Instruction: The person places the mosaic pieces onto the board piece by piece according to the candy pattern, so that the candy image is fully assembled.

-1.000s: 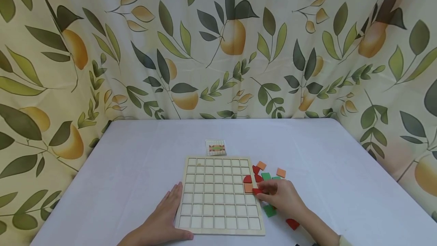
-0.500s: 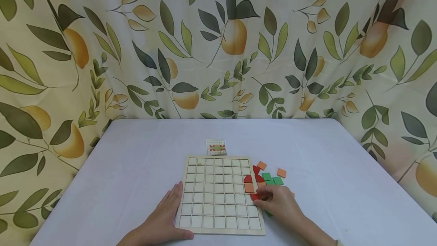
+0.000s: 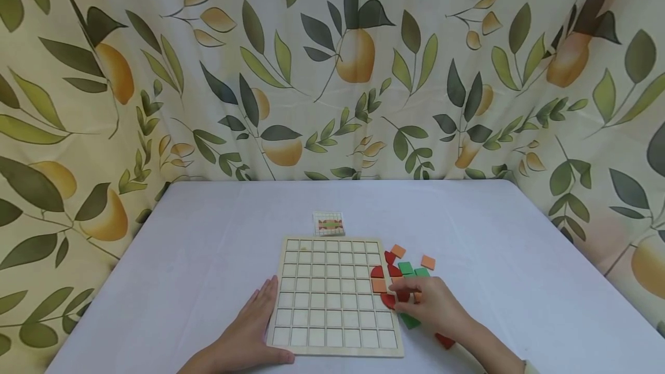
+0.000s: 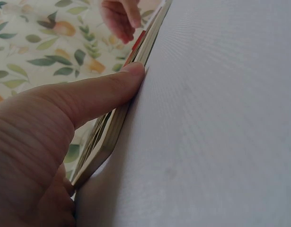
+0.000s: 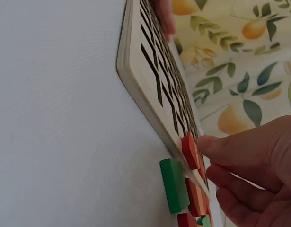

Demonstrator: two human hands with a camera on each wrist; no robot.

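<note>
The wooden grid board point(image 3: 335, 299) lies flat on the table. My left hand point(image 3: 241, 328) steadies its left side, fingers straight along the edge and thumb point(image 4: 121, 82) against the near edge. My right hand point(image 3: 433, 305) hovers by the board's right edge, thumb and forefinger parted. Just beside those fingertips, a red rounded piece point(image 3: 387, 301) overlaps the right-hand column and frame; in the right wrist view the red piece point(image 5: 190, 151) stands apart from the thumb. Above it in the column sit an orange square point(image 3: 379, 285) and another red rounded piece point(image 3: 377, 272).
Loose pieces lie right of the board, some behind the right hand: green squares point(image 3: 405, 268), orange squares point(image 3: 428, 262) and red pieces point(image 3: 445, 340). A pattern card point(image 3: 329, 224) lies beyond the far edge. A fruit-print curtain point(image 3: 332, 74) surrounds the white table point(image 3: 234, 235).
My right hand brought the red piece nearer onto the board's right edge, then parted its fingers and drew slightly right, leaving it there. The left hand stays put.
</note>
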